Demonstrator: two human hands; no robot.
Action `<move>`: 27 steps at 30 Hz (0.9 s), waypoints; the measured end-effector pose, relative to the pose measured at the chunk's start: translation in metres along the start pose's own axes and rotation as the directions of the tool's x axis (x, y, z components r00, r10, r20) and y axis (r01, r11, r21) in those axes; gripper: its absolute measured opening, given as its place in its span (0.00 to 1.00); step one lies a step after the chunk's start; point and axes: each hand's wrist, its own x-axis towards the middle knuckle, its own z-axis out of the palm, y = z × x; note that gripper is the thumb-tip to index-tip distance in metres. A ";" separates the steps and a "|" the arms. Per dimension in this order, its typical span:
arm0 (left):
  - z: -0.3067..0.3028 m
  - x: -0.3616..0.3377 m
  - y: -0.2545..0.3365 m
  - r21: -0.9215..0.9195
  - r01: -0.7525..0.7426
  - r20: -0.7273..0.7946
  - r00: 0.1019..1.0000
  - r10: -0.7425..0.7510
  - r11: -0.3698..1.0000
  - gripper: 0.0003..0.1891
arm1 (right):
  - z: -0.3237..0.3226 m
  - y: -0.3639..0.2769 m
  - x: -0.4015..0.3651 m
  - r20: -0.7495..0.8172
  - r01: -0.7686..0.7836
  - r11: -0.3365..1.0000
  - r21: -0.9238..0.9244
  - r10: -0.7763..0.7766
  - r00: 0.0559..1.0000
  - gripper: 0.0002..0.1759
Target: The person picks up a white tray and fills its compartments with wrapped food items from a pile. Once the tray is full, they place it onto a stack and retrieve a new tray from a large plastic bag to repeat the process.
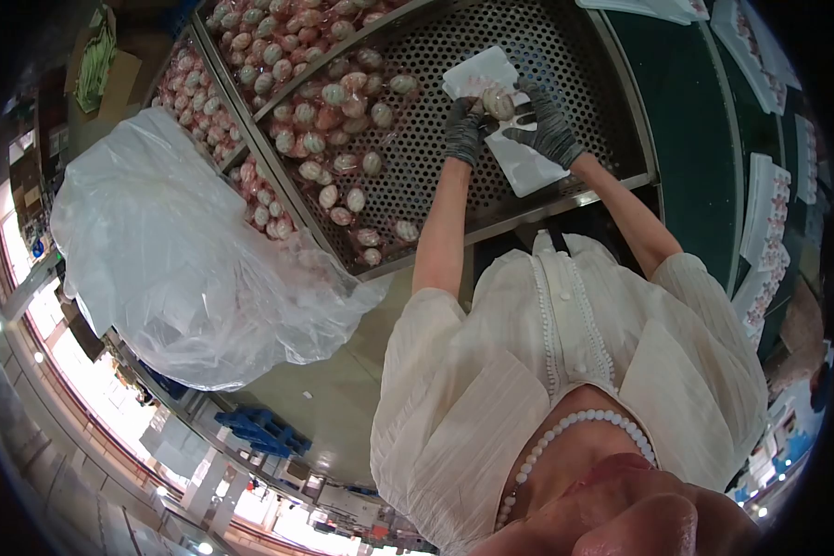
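One egg (499, 104) over the tray (526, 169): my right hand (523, 113) has fingers apart beside it; my left hand's (480, 117) grip I can't tell.

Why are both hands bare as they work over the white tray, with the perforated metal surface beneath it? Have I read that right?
Not quite: the head view shows the left hand and right hand gloved in grey. They are over the white tray, with the perforated metal surface beneath it.
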 end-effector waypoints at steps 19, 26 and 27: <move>0.011 0.087 -0.025 0.483 -0.417 -0.117 0.840 0.529 0.770 0.09 | 0.017 0.049 0.074 -0.094 0.036 0.966 -0.255 -0.061 0.994 0.25; 0.015 0.082 -0.020 0.885 -0.455 0.282 0.691 0.666 0.097 0.13 | -0.006 0.017 0.082 0.027 0.065 0.805 -0.590 -0.060 0.998 0.21; 0.013 0.083 -0.021 0.887 -0.452 0.277 0.689 0.670 0.099 0.13 | -0.003 0.021 0.082 0.033 0.071 0.805 -0.589 -0.064 0.997 0.21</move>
